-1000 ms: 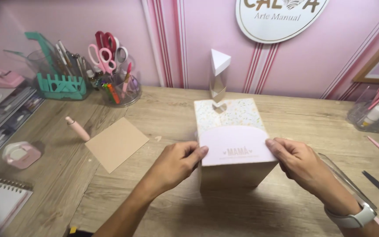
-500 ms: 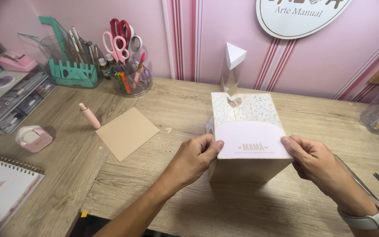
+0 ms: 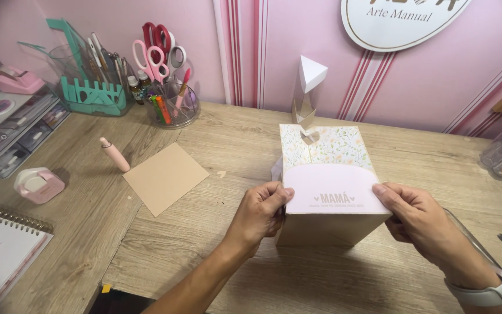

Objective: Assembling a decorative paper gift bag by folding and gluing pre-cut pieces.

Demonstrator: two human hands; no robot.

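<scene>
A cardboard gift box [image 3: 327,174] stands on the wooden desk [image 3: 216,261]. Its top is floral paper with a heart-shaped cutout, and a pale pink band crosses its front. My left hand [image 3: 260,216] grips the box's left front corner, thumb on the pink band. On the other side, my right hand [image 3: 413,220] holds the right front corner, with a white watch on that wrist. Both hands press the box from its sides.
A tan square card [image 3: 165,177] and a pink pen [image 3: 114,154] lie to the left. A pink tape dispenser [image 3: 39,185], a spiral notebook [image 3: 1,247], a cup of scissors [image 3: 167,87] and a teal organiser [image 3: 91,93] line the left. A white pyramid-topped stand [image 3: 308,87] rises behind the box.
The view has shifted slightly, so the box sits a little more to the right in frame. Both hands stay on the box's front corners.
</scene>
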